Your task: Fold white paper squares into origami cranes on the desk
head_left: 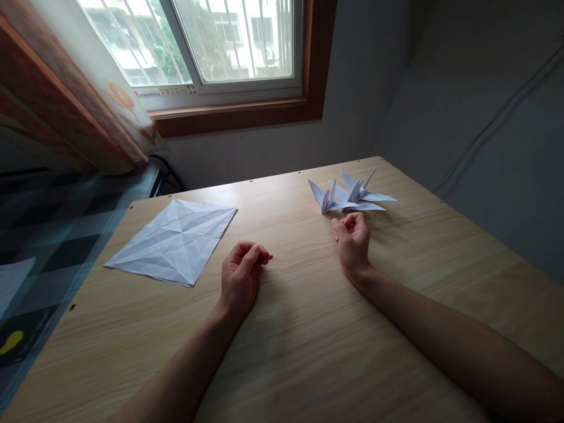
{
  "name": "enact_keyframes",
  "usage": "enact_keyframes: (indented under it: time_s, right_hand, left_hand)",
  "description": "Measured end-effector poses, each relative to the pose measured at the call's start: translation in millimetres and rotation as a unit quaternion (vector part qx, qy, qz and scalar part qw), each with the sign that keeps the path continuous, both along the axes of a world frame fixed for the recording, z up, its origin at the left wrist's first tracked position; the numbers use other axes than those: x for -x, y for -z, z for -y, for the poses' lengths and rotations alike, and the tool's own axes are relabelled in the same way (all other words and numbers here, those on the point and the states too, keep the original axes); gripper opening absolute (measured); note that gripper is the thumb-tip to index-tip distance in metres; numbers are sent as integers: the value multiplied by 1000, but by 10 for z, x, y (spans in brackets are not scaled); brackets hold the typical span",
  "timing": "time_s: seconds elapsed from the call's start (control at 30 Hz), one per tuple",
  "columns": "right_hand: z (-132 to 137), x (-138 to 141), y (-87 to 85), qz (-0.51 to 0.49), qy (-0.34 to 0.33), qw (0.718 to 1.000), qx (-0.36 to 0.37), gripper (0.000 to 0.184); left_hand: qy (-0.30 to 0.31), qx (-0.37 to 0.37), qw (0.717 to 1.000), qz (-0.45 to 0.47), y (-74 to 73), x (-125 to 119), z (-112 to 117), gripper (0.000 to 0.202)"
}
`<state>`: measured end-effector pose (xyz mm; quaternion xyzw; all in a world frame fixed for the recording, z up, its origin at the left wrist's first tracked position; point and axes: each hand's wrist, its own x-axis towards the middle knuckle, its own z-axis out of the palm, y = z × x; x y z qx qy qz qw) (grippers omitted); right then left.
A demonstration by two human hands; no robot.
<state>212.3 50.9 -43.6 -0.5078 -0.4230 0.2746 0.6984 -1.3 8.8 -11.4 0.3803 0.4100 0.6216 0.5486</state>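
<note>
a pale wooden table [308, 352] fills most of the scene, bearing a paper sheet on its left and folded paper further right. beyond its far edge, a sliding window [249, 47] sits in a brown frame, and at the far left hangs an orange and white curtain [57, 88]. past the table's left edge spreads a dark checked cloth [57, 264]. the creased white paper sheet [174, 238] lies flat on the far left part of the tabletop, crossed by many fold lines. just to its right, apart from it, rests the left hand [242, 273], fingers curled inward and thumb pressed along the bent index finger. the right hand [355, 244], further right, is likewise folded in on itself, thumb against curled fingers. just beyond it, at the far right, stand white paper cranes [355, 194], wings spread and overlapping, so i cannot tell their exact number, nor whether the knuckles touch them.
</note>
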Motion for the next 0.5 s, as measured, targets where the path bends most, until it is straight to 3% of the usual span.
enact_keyframes:
  time_s: [0.17, 0.3, 0.4, 0.5]
  right_hand:
    - [53, 31, -72, 4, 1, 1000, -7, 27]
    - [89, 48, -115, 16, -11, 1000, -4, 25]
    - [91, 43, -112, 21, -17, 1000, 3, 23]
    - [87, 40, -105, 25, -19, 999, 9, 21]
  left_hand:
    - [-35, -39, 992, -112, 10, -10, 17, 18]
    - [-95, -74, 951, -283, -15, 64, 5, 24]
    - [-115, -54, 885, -448, -60, 235, -60, 36]
    - [-121, -55, 771, -623, -113, 470, -149, 50]
